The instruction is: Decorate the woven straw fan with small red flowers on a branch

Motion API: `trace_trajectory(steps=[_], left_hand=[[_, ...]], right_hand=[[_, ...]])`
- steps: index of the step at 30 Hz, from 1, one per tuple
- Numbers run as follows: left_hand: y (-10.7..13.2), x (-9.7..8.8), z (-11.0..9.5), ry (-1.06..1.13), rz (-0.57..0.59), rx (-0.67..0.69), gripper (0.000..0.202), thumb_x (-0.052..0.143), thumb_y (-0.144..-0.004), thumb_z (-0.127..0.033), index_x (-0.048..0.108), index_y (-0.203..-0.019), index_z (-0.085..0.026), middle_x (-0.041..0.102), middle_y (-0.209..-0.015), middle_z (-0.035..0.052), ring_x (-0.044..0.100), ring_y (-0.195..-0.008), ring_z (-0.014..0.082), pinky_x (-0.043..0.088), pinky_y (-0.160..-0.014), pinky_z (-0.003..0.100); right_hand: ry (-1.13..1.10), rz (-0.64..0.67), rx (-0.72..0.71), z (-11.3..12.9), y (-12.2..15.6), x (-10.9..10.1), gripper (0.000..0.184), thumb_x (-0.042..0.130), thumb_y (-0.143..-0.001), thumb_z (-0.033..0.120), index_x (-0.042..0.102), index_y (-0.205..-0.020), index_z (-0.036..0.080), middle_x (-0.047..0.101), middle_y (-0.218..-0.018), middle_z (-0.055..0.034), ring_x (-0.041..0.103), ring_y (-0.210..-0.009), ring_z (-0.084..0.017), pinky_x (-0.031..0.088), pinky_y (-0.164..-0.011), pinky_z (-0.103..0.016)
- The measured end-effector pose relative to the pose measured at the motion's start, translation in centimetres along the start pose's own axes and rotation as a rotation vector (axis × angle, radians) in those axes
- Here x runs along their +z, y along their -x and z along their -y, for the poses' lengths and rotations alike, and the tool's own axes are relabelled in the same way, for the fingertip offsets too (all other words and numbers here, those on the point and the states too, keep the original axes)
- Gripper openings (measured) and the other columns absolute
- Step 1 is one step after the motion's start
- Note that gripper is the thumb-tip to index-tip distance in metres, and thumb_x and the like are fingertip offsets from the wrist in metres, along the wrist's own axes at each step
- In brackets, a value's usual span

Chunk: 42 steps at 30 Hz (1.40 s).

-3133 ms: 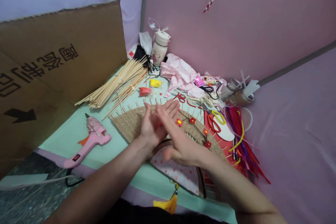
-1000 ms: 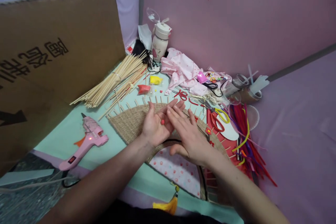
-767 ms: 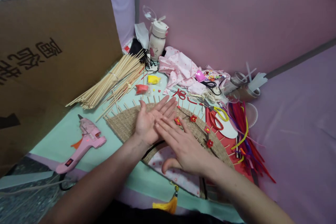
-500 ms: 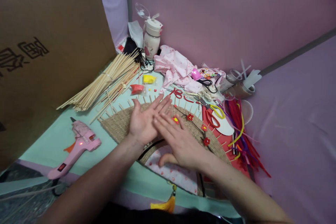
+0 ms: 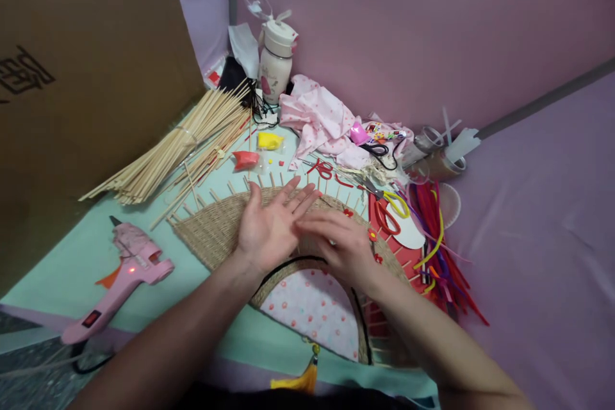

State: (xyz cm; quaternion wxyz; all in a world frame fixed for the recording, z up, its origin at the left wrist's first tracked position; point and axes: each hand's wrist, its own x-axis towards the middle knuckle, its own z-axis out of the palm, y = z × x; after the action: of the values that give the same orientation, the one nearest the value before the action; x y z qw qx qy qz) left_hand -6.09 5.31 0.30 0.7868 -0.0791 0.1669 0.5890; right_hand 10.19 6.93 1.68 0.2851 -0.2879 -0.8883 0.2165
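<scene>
My left hand [image 5: 269, 230] is held palm up over a woven fan-shaped piece [image 5: 206, 230], its fingers stretched out. Beside it, the fingers of my right hand [image 5: 344, 248] are bent and pressed together at the left hand's fingers; whatever they may hold is hidden. Thin sticks poke out along the fan's curved edge. Small red flowers [image 5: 373, 235] decorate its right side, partly covered by my right hand. A dotted pale pink panel [image 5: 307, 311] fills its inner part, with a yellow tassel [image 5: 307, 377] below. Red [image 5: 246, 160] and yellow [image 5: 270, 140] packets of soft material lie behind.
A pink glue gun [image 5: 132, 269] with a lit red light lies at left. A bundle of wooden sticks [image 5: 175, 150] rests by a cardboard sheet [image 5: 96, 64]. Behind are a bottle [image 5: 276, 67] and pink cloth [image 5: 314, 118]; scissors [image 5: 387, 218] and fuzzy stems [image 5: 435, 230] lie right.
My right hand, earlier laid flat across the left palm, has shifted right and its fingers have bent together. My left hand stays open, palm up. The view has shifted slightly.
</scene>
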Motion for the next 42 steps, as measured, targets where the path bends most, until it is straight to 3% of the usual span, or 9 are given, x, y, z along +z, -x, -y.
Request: trace_trajectory(steps=[4, 7, 11, 15, 19, 42], left_hand=[[0.0, -0.2, -0.5, -0.034, -0.055, 0.072, 0.059, 0.043, -0.088, -0.062, 0.060, -0.120, -0.016, 0.062, -0.124, 0.0159, 0.053, -0.127, 0.0277, 0.047, -0.102, 0.038], [0.0, -0.3, -0.8, -0.041, -0.077, 0.113, 0.054, 0.043, -0.089, -0.059, 0.064, -0.112, -0.015, 0.064, -0.115, 0.0151, 0.055, -0.124, 0.0273, 0.045, -0.105, 0.039], [0.0, -0.3, -0.7, -0.061, -0.098, 0.121, 0.052, 0.042, -0.090, -0.057, 0.065, -0.106, -0.014, 0.065, -0.108, 0.0139, 0.060, -0.116, 0.0261, 0.045, -0.105, 0.042], [0.0, -0.2, -0.7, -0.099, -0.113, 0.152, 0.050, 0.045, -0.089, -0.056, 0.065, -0.107, -0.015, 0.065, -0.107, 0.0127, 0.062, -0.110, 0.0249, 0.046, -0.103, 0.044], [0.0, -0.2, -0.7, -0.121, -0.136, 0.160, 0.052, 0.043, -0.089, -0.058, 0.065, -0.109, -0.015, 0.064, -0.107, 0.0134, 0.062, -0.109, 0.0248, 0.048, -0.100, 0.043], [0.0, -0.1, -0.8, -0.142, -0.152, 0.151, 0.053, 0.040, -0.090, -0.058, 0.066, -0.107, -0.014, 0.065, -0.104, 0.0130, 0.064, -0.100, 0.0225, 0.054, -0.090, 0.038]], right_hand=[[-0.020, -0.165, 0.354, -3.1, -0.8, -1.4, 0.021, 0.056, -0.091, 0.033, 0.071, -0.099, 0.020, 0.073, -0.094, -0.0072, 0.068, -0.085, -0.018, 0.056, -0.075, -0.033], [0.069, -0.158, 0.438, -5.7, -1.1, -1.6, 0.020, 0.060, -0.087, 0.034, 0.069, -0.097, 0.019, 0.072, -0.091, -0.0069, 0.067, -0.078, -0.018, 0.055, -0.075, -0.034], [0.174, -0.017, 0.369, -7.6, -1.5, -0.8, 0.025, 0.057, -0.089, 0.026, 0.064, -0.112, 0.019, 0.072, -0.097, -0.0070, 0.066, -0.084, -0.020, 0.053, -0.078, -0.035], [0.341, 0.119, 0.274, -7.5, -2.1, 0.0, 0.032, 0.054, -0.089, 0.016, 0.062, -0.120, 0.021, 0.072, -0.097, -0.0074, 0.061, -0.097, -0.023, 0.050, -0.082, -0.036], [0.471, 0.187, 0.238, -7.4, -2.5, 0.2, 0.032, 0.051, -0.092, 0.020, 0.062, -0.122, 0.020, 0.069, -0.098, -0.0104, 0.061, -0.093, -0.022, 0.050, -0.077, -0.033], [0.445, 0.176, 0.214, -7.6, -1.9, -0.2, 0.035, 0.054, -0.090, 0.017, 0.058, -0.125, 0.018, 0.069, -0.107, -0.0099, 0.060, -0.101, -0.023, 0.051, -0.084, -0.035]])
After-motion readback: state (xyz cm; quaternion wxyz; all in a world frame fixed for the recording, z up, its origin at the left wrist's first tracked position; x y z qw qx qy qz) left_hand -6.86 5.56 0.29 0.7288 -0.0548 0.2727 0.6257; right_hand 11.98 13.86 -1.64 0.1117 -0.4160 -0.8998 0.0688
